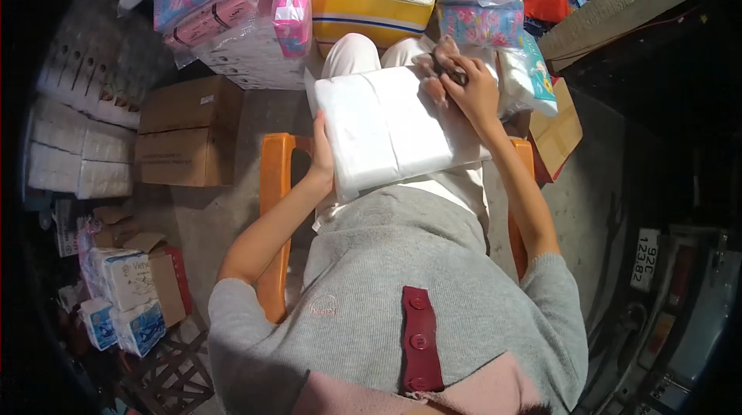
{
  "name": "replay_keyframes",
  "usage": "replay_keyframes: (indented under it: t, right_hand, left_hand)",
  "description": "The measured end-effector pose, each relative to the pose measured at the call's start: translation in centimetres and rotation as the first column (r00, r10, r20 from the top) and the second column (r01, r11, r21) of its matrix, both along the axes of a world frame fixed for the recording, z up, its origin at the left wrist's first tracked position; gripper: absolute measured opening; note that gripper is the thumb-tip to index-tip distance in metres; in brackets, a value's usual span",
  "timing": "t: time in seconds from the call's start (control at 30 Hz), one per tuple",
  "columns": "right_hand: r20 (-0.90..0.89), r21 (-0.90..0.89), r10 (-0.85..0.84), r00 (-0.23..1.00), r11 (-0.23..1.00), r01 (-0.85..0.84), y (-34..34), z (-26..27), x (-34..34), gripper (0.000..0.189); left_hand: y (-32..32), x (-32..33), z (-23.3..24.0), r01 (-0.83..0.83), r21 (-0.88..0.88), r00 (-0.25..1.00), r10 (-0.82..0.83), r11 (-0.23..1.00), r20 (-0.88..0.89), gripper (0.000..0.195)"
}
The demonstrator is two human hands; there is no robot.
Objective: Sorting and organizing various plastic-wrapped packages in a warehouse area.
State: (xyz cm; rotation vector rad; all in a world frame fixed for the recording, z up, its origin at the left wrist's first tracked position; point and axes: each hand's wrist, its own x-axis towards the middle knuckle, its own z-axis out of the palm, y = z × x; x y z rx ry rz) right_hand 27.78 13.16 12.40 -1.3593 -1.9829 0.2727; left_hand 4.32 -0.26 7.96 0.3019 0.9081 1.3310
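A flat, white plastic-wrapped package lies across my lap, on white trousers. Along its left edge rests my left hand, thumb up against the side and the other fingers hidden beneath. My right hand is over the package's far right corner, fingers bent around a small crumpled brown-and-pink soft bundle. What that bundle is cannot be made out; it is partly blurred and covered by the fingers.
Orange chair armrests flank me. Ahead stand a yellow-and-white box and wrapped tissue packs. A cardboard box and stacked white packs are at left. An open carton and a parked vehicle are at right.
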Motion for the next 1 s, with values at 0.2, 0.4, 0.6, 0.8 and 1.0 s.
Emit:
replay_keyframes:
  t: [0.2,0.4,0.6,0.8,1.0]
  right_hand:
    - [0.033,-0.008,0.072,0.997,0.997,-0.071,-8.7,1.0,-0.1,0.038]
    - [0.026,0.010,0.284,0.959,0.959,-0.284,-8.5,1.1,-4.5,0.048]
    - [0.032,0.066,0.051,0.998,0.996,-0.053,-2.2,-0.2,-1.0,0.041]
    - [0.026,0.078,-0.074,0.997,0.994,0.072,-5.4,-0.5,3.0,0.039]
    - [0.108,-0.044,0.258,0.960,0.966,-0.255,-10.9,1.5,0.4,0.048]
  left_hand:
    - [0.1,-0.1,-0.7,0.035,-0.073,0.999,-0.035,0.997,-0.005,0.072]
    - [0.0,0.1,0.3,0.051,-0.008,0.994,-0.050,0.999,0.095,0.073]
    - [-0.3,0.7,1.5,-0.018,-0.081,1.000,0.016,0.997,-0.026,0.075]
    - [-0.4,0.3,1.1,0.016,-0.106,0.998,-0.022,0.994,-0.051,0.075]
    - [-0.1,0.0,0.4,0.038,-0.087,0.999,-0.040,0.996,-0.022,0.074]
